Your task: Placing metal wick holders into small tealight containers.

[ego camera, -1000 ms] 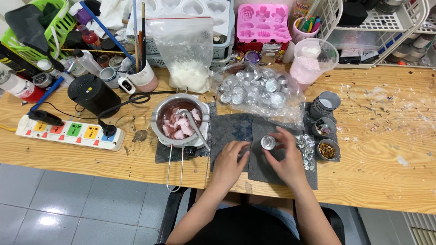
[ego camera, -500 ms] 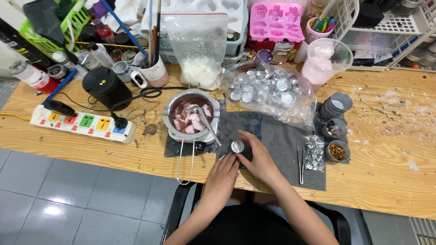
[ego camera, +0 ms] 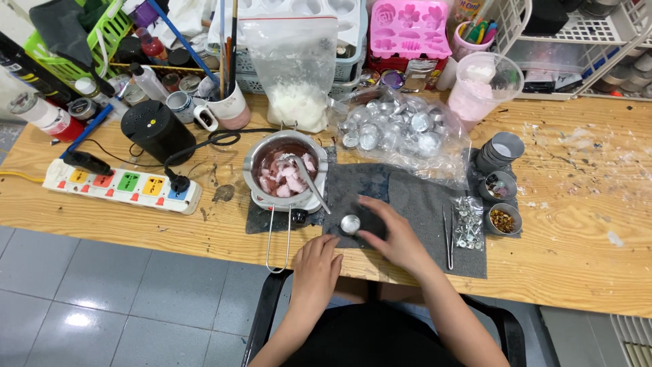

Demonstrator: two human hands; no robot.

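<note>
Right hand (ego camera: 392, 238) pinches a small round metal cup (ego camera: 350, 223) on the grey mat (ego camera: 414, 204), frame centre; left hand (ego camera: 316, 265) rests loosely curled, empty, beside it. Nudged leftward, it could strike the melting pot's (ego camera: 285, 171) handle, spilling wax.

The right hand (ego camera: 394, 234) hides its own grip on the small metal cup (ego camera: 350, 223).

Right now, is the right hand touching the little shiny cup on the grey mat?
Touching. The head view shows the right hand with its fingers against the little silver cup, no gap between them, on the grey mat.
</note>
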